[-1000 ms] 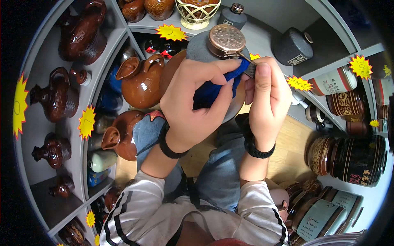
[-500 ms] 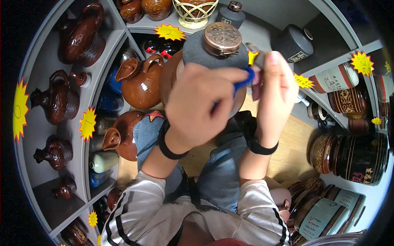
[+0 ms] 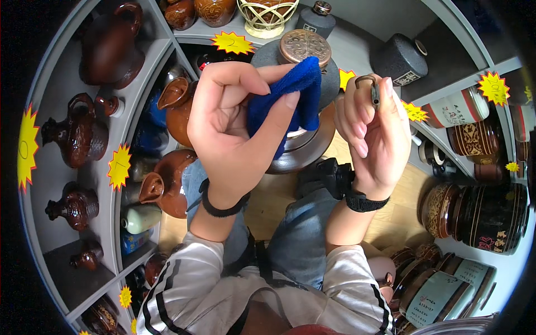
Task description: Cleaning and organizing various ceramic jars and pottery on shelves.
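Observation:
In the middle, my left hand point(image 3: 223, 128) pinches a folded blue cloth point(image 3: 304, 84) between thumb and fingers, its loose end standing up. To the right, my right hand point(image 3: 379, 134) has its fingers curled and grips a small dark metal piece point(image 3: 366, 81) with a curved loop and a tube-like end; its kind is not clear. The cloth and the metal piece are apart. Just beyond the cloth, a round copper-coloured box point(image 3: 303, 44) with an embossed lid rests on a dark grey round top point(image 3: 268, 56), partly covered by my left hand and the cloth.
Shelves on the left point(image 3: 162, 53) hold brown glazed jugs point(image 3: 84, 131). A brown pitcher point(image 3: 178, 120) stands behind my left hand. Dark grey bottles point(image 3: 399, 58) are on the back shelf, large dark jars point(image 3: 491, 218) at right. Yellow star-shaped tags point(image 3: 231, 42) mark the shelf edges.
My left hand has drawn left and turned palm-side into view, taking the blue cloth away from my right hand. The right hand has turned, and the metal piece now shows clearly.

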The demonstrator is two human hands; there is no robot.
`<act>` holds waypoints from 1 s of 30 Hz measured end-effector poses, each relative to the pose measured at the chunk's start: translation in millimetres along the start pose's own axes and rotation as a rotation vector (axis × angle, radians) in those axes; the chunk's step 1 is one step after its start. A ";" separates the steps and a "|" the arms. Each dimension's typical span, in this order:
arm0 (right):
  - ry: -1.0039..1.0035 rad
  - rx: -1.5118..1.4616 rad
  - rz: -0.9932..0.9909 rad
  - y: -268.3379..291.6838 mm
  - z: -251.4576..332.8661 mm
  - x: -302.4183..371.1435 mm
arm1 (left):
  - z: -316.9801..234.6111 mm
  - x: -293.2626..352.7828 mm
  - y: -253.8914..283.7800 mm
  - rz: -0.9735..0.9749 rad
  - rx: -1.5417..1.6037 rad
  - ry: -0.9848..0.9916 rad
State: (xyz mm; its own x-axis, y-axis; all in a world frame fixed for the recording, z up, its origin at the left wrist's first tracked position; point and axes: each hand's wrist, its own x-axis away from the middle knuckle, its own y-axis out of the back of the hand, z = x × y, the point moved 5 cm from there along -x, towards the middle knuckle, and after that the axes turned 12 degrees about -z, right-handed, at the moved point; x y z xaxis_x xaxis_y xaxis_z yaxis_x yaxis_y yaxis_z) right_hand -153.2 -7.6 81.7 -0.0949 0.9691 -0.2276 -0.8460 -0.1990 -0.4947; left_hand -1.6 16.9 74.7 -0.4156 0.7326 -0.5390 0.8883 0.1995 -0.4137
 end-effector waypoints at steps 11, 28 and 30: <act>-0.116 0.007 -0.148 -8.4 -6.9 5.8 | -22.0 16.5 -9.0 0.072 -0.205 -0.424; -0.009 0.389 -0.271 -15.9 -12.1 11.0 | -14.2 15.2 -5.1 -0.033 -0.348 -0.585; -0.011 0.316 -0.238 -16.8 -14.9 11.6 | -19.0 15.6 -3.6 -0.037 -0.324 -0.542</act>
State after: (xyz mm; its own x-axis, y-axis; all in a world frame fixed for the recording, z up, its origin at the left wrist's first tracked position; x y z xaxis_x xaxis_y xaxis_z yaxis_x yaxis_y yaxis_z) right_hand -132.3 4.8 74.9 0.1189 0.9846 -0.1280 -0.9648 0.0842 -0.2491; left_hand -7.6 39.9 81.7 -0.4116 0.3047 -0.8589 0.8502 0.4679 -0.2414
